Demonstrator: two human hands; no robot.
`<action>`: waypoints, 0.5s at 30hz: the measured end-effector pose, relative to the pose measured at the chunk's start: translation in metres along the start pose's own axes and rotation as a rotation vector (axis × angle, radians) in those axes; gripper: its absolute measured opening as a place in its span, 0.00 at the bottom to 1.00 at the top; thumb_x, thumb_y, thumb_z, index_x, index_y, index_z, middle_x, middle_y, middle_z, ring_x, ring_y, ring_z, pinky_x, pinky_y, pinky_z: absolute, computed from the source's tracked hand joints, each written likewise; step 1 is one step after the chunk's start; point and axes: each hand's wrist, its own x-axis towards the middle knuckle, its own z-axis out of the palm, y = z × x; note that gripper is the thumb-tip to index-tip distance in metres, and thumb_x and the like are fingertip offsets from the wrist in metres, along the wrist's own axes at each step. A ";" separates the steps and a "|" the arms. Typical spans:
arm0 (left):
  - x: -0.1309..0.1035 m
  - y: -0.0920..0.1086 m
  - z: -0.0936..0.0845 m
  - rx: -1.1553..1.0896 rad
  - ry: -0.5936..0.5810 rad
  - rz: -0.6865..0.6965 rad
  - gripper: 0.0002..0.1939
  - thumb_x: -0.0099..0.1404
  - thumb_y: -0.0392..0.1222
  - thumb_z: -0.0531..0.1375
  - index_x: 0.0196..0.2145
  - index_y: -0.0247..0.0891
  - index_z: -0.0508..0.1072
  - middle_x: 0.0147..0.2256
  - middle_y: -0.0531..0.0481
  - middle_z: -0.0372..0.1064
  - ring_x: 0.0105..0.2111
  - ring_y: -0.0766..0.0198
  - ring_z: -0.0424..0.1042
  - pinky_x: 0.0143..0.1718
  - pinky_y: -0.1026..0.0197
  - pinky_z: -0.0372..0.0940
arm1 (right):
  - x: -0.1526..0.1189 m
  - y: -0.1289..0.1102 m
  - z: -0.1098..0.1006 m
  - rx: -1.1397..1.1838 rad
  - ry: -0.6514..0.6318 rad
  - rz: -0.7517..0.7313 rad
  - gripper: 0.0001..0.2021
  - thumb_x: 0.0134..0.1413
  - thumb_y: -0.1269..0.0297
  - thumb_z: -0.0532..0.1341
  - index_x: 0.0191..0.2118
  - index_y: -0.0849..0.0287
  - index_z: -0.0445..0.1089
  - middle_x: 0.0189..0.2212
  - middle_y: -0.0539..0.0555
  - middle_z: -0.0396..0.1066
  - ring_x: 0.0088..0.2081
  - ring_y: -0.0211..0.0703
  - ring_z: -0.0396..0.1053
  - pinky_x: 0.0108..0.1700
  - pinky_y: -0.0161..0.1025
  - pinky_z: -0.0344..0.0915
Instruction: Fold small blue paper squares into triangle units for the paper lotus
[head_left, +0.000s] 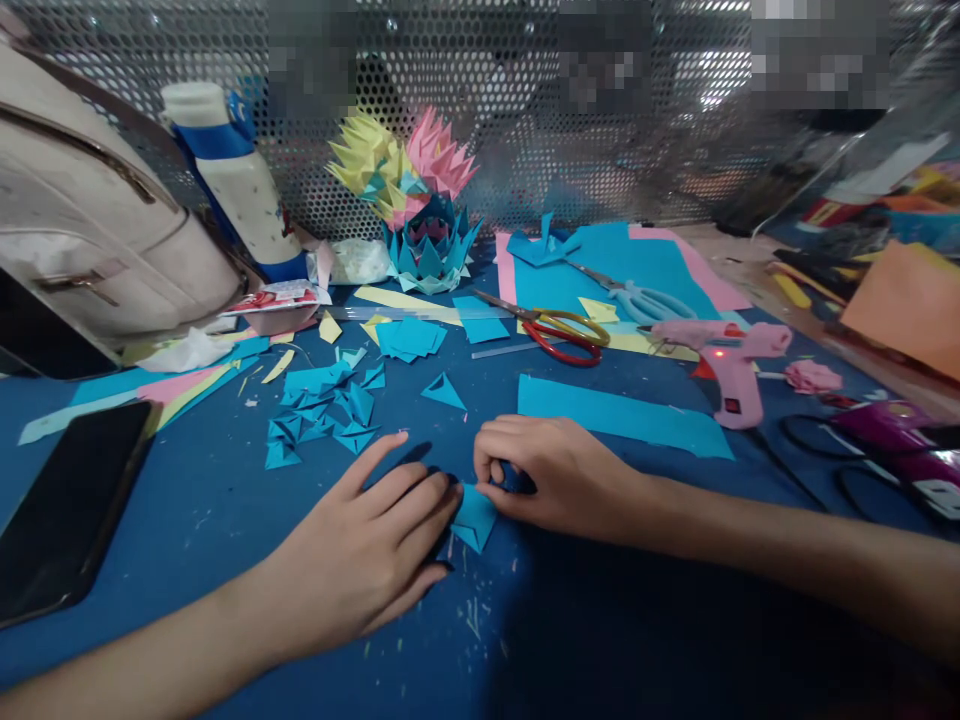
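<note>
A small folded piece of blue paper [474, 520] lies on the blue table between my hands. My right hand [551, 470] curls its fingers and pinches the paper's upper right corner. On the left side, my left hand [390, 535] rests with fingers stretched apart, its fingertips at the paper's edge. Just beyond, a folded blue triangle [444, 391] sits alone. A cluster of folded blue paper pieces [322, 405] is spread above my left hand, and a stack of small blue paper squares [411, 339] lies behind it.
Yellow and pink paper flowers [439, 155] stand at the back by a perforated metal panel. Red-and-yellow-handled scissors [566, 335], a blue paper strip [622, 412] and a pink glue gun [731, 365] lie to the right. A black phone [71, 510] and a bottle [240, 190] are left.
</note>
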 end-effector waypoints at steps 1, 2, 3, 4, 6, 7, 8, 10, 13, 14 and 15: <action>0.001 -0.001 0.000 0.011 0.002 0.017 0.22 0.74 0.48 0.52 0.56 0.29 0.71 0.49 0.45 0.71 0.50 0.55 0.65 0.69 0.46 0.30 | 0.000 0.001 0.000 0.002 -0.005 -0.002 0.03 0.53 0.72 0.62 0.32 0.58 0.67 0.31 0.47 0.69 0.33 0.36 0.64 0.33 0.34 0.50; 0.001 -0.003 -0.001 0.020 0.001 0.035 0.22 0.74 0.48 0.52 0.56 0.29 0.71 0.49 0.45 0.72 0.50 0.55 0.65 0.70 0.45 0.30 | 0.000 0.001 0.000 0.004 -0.006 -0.005 0.03 0.54 0.71 0.62 0.33 0.58 0.67 0.31 0.47 0.69 0.32 0.36 0.64 0.32 0.34 0.50; 0.002 -0.005 -0.002 0.025 -0.002 0.053 0.22 0.74 0.48 0.52 0.56 0.29 0.71 0.49 0.45 0.72 0.50 0.55 0.65 0.70 0.46 0.30 | 0.001 0.002 -0.001 0.006 -0.007 -0.009 0.03 0.54 0.71 0.62 0.33 0.58 0.67 0.31 0.47 0.69 0.32 0.36 0.64 0.32 0.34 0.50; 0.002 -0.008 -0.002 0.026 -0.008 0.070 0.22 0.74 0.47 0.52 0.56 0.29 0.71 0.49 0.45 0.72 0.50 0.55 0.65 0.70 0.46 0.30 | 0.001 0.002 -0.001 0.008 -0.007 -0.012 0.03 0.55 0.70 0.62 0.33 0.58 0.67 0.31 0.47 0.70 0.32 0.35 0.64 0.32 0.34 0.50; 0.003 -0.014 -0.004 0.017 -0.027 0.092 0.22 0.74 0.47 0.53 0.57 0.30 0.70 0.50 0.46 0.71 0.50 0.55 0.66 0.69 0.46 0.31 | 0.000 0.003 -0.002 0.013 -0.016 -0.013 0.03 0.55 0.71 0.62 0.33 0.57 0.67 0.31 0.46 0.70 0.33 0.35 0.65 0.32 0.34 0.50; 0.003 -0.017 -0.005 0.008 -0.036 0.099 0.21 0.74 0.47 0.53 0.57 0.31 0.70 0.50 0.46 0.71 0.50 0.55 0.66 0.69 0.47 0.32 | 0.000 0.003 -0.002 0.015 -0.023 -0.013 0.03 0.55 0.71 0.62 0.34 0.57 0.67 0.31 0.46 0.70 0.33 0.35 0.65 0.33 0.34 0.50; 0.003 -0.021 -0.005 -0.002 -0.045 0.105 0.21 0.74 0.47 0.52 0.58 0.33 0.69 0.50 0.46 0.71 0.50 0.56 0.66 0.69 0.47 0.32 | 0.000 0.004 -0.002 0.017 -0.028 -0.014 0.03 0.55 0.71 0.62 0.34 0.57 0.67 0.32 0.46 0.70 0.33 0.36 0.65 0.33 0.34 0.51; 0.002 -0.026 -0.005 -0.018 -0.059 0.111 0.21 0.74 0.48 0.52 0.59 0.35 0.69 0.50 0.46 0.71 0.49 0.56 0.66 0.68 0.46 0.34 | 0.000 0.004 -0.002 0.015 -0.033 -0.014 0.03 0.56 0.71 0.62 0.34 0.57 0.67 0.32 0.46 0.70 0.34 0.36 0.66 0.33 0.34 0.51; 0.001 -0.032 -0.004 -0.031 -0.066 0.110 0.21 0.74 0.47 0.52 0.60 0.37 0.68 0.51 0.46 0.70 0.50 0.55 0.67 0.68 0.46 0.36 | -0.001 0.004 -0.002 -0.003 -0.030 -0.017 0.03 0.56 0.71 0.62 0.34 0.57 0.67 0.33 0.47 0.71 0.34 0.36 0.66 0.33 0.34 0.52; 0.000 -0.032 -0.003 -0.033 -0.066 0.108 0.21 0.74 0.48 0.52 0.60 0.37 0.68 0.51 0.46 0.70 0.50 0.55 0.66 0.67 0.46 0.36 | -0.001 0.004 -0.002 -0.014 -0.024 -0.020 0.03 0.56 0.71 0.62 0.34 0.57 0.67 0.33 0.47 0.71 0.34 0.36 0.66 0.33 0.34 0.52; 0.000 -0.033 -0.003 -0.031 -0.066 0.107 0.21 0.74 0.48 0.52 0.60 0.37 0.68 0.51 0.46 0.70 0.50 0.56 0.66 0.67 0.46 0.36 | -0.001 0.004 -0.001 -0.026 -0.014 -0.025 0.03 0.56 0.71 0.62 0.35 0.58 0.68 0.33 0.48 0.71 0.34 0.36 0.66 0.33 0.34 0.53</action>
